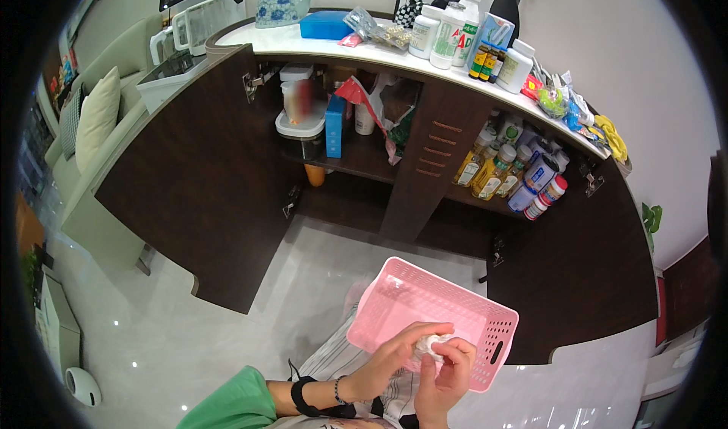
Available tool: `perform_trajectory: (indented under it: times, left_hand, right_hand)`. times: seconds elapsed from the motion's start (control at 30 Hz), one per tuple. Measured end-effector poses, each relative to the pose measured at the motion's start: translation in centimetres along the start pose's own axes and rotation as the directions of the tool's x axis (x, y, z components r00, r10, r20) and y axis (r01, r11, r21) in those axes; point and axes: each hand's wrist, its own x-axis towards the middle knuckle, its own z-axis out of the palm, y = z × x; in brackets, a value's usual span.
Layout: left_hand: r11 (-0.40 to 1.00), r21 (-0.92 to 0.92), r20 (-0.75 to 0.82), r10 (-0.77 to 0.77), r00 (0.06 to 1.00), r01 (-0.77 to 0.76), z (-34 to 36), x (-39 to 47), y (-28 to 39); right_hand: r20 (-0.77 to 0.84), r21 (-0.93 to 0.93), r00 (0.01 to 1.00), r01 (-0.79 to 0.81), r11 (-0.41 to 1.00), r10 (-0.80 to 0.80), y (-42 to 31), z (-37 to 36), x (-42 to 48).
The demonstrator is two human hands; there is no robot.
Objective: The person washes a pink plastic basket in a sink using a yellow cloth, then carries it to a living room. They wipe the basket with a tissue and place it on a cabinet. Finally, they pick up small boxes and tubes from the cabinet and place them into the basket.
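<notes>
Between my two hands is a crumpled white wad, perhaps tissue or thin plastic; its material is hard to make out. My left hand cups it from the left, and the fingers of my right hand pinch it from the right. Both hands are above the near side of a pink perforated plastic basket. The basket's visible inside holds nothing, though my hands hide part of it. It appears to rest on or by my lap, over striped trousers.
A dark wooden cabinet stands ahead, its left door and right door swung open. Oil bottles and cans fill the right shelf. White pill bottles, a blue box and a teapot crowd the countertop.
</notes>
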Motion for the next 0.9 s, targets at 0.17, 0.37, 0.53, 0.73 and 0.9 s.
perform_trajectory:
  times: [0.17, 0.37, 0.53, 0.73, 0.9]
  left_hand:
    - [0.968, -0.250, -0.228, -0.027, 0.973, -0.031, -0.9, 0.1, -0.8]
    - [0.821, -0.557, -0.146, -0.246, 0.958, 0.125, 1.3, 1.1, -2.0]
    - [0.943, -0.332, -0.193, -0.041, 0.980, -0.026, -1.2, 0.0, -3.2]
    - [0.960, -0.116, -0.072, -0.264, 0.962, 0.255, 2.9, -0.5, -3.9]
    - [0.966, 0.227, -0.110, -0.098, 0.989, 0.122, 3.5, -0.7, -3.8]
  right_hand:
    - [0.351, 0.069, 0.917, 0.175, 0.982, -0.188, -1.1, -1.8, -0.6]
    - [0.405, 0.180, 0.906, 0.056, 0.982, -0.126, -1.4, -1.3, -1.1]
    - [0.146, 0.342, 0.932, 0.266, 0.901, -0.331, -2.3, -0.8, 1.4]
    - [-0.154, 0.280, 0.983, 0.141, 0.950, -0.100, -0.9, -5.1, 0.2]
    - [-0.145, 0.037, 0.973, 0.185, 0.982, -0.178, 0.5, -7.0, -0.9]
